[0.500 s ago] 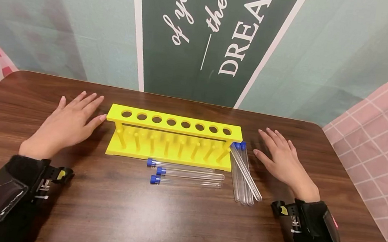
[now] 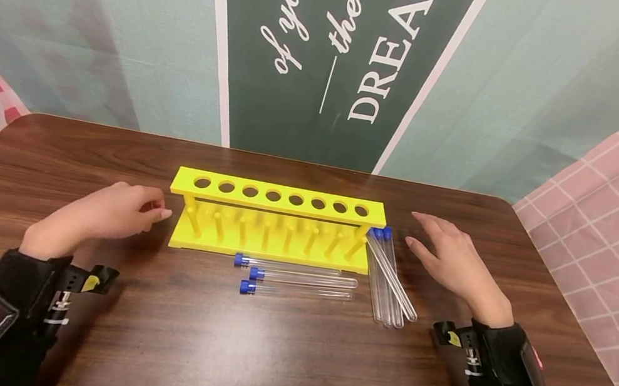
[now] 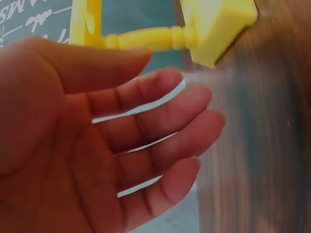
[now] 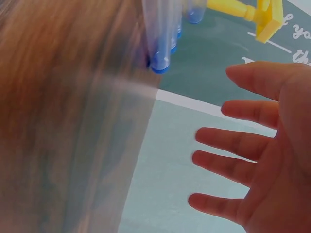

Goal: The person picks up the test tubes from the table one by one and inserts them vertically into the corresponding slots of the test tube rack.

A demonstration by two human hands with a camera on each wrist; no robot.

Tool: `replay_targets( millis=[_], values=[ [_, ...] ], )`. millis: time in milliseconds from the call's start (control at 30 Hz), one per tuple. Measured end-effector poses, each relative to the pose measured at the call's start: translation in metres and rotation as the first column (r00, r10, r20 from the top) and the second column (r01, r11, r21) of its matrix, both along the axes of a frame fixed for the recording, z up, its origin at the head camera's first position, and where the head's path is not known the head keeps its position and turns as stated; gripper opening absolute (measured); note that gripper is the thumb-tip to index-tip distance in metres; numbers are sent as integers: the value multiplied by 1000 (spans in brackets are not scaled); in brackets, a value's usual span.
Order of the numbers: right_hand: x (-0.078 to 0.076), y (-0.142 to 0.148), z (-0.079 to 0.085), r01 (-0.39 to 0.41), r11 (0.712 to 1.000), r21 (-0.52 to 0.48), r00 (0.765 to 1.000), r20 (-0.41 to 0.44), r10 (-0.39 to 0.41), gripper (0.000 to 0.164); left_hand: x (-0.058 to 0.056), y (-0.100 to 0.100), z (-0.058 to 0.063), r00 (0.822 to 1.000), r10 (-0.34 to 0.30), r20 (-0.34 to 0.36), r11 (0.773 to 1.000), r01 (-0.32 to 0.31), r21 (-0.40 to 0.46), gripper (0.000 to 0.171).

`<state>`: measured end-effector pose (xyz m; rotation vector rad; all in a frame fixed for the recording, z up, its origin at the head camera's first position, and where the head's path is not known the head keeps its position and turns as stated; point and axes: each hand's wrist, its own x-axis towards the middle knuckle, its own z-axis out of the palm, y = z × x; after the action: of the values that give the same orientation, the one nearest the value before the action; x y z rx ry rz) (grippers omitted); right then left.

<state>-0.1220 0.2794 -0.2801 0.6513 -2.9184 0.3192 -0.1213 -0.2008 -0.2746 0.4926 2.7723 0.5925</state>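
Note:
A yellow test tube rack stands upright with a row of holes along its top bar and pegs on its base. Just left of it hovers my left hand, fingers loosely bent and holding nothing. My right hand is over the table to the right, its fingers spread and nothing in them. Three clear test tubes with blue caps lie crosswise in front of the rack. Several more capped test tubes lie in a bunch by the rack's right end, one slanting across the others; my right hand is nearest to these.
Everything lies on a dark brown wooden table. Behind its far edge hangs a pale green cloth with a dark lettered panel. A pink tiled-pattern cloth borders the right side.
My left hand has lifted from lying flat, and its fingers have bent. My right hand has tilted slightly and its fingers have come closer together in the head view. Rack and tubes stay put.

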Motion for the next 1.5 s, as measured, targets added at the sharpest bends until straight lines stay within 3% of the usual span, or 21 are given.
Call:
replay_targets(
  millis=[167, 433, 900, 1500],
  values=[
    [5, -5, 5, 21, 1000, -6, 998, 53, -20, 40, 2, 10, -1, 995, -71, 63, 997, 68, 43, 14],
    [6, -13, 8, 25, 1000, 7, 999, 48, -26, 26, 2, 21, -11, 985, -161, 64, 985, 157, 65, 16],
    [5, -18, 10, 12, 1000, 11, 996, 85, -13, 24, -2, 15, -22, 986, -147, 75, 987, 141, 74, 28],
    [14, -25, 16, -9, 1000, 19, 990, 142, 6, 22, -3, 16, -22, 984, -115, 140, 987, 96, 133, 28]
  ],
)
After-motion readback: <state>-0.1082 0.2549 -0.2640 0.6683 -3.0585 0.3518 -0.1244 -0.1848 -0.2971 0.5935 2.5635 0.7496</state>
